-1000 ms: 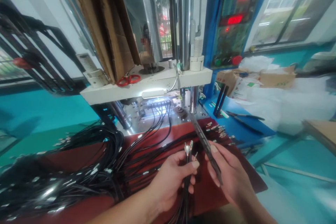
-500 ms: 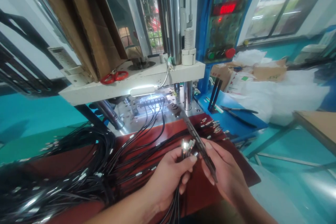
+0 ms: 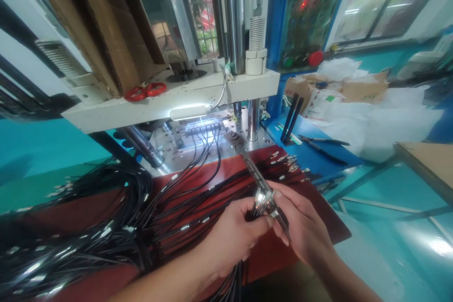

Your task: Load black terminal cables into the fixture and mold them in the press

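Two hands (image 3: 235, 231) (image 3: 300, 224) curl inward, close together.

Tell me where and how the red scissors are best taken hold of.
Probably by the red loops of the scissors, coming from the front and slightly above. They lie side by side near the front edge of the white plate, facing the person, while cardboard stands close behind. The blades cannot be made out.
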A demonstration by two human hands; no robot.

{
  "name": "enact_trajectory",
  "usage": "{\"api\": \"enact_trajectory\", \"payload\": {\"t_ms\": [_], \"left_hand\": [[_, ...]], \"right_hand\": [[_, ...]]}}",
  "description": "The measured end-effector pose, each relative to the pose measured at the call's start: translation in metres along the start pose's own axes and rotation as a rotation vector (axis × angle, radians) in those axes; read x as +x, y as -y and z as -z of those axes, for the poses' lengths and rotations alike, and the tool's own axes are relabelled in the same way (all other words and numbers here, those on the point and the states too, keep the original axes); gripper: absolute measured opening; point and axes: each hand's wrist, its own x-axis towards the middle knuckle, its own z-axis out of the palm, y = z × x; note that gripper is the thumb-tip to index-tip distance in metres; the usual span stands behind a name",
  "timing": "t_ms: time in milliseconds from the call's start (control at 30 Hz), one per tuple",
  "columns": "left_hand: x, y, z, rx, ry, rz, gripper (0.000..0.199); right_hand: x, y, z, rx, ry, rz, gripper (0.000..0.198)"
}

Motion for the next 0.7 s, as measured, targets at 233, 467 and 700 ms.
{"api": "enact_trajectory", "payload": {"t_ms": [233, 467, 700], "left_hand": [[0.000, 0.000, 0.001, 0.006, 0.014, 0.000, 0.012], [0.004, 0.001, 0.007, -0.036, 0.033, -0.057, 0.020], [0.005, -0.006, 0.029, -0.340, -0.107, -0.068, 0.026]], "right_hand": [[-0.002, -0.003, -0.003, -0.088, -0.042, 0.029, 0.052], [-0.002, 0.001, -0.007, -0.083, -0.041, 0.052, 0.051], [-0.001, 0.007, -0.006, 0.048, -0.069, 0.029, 0.056]]}}
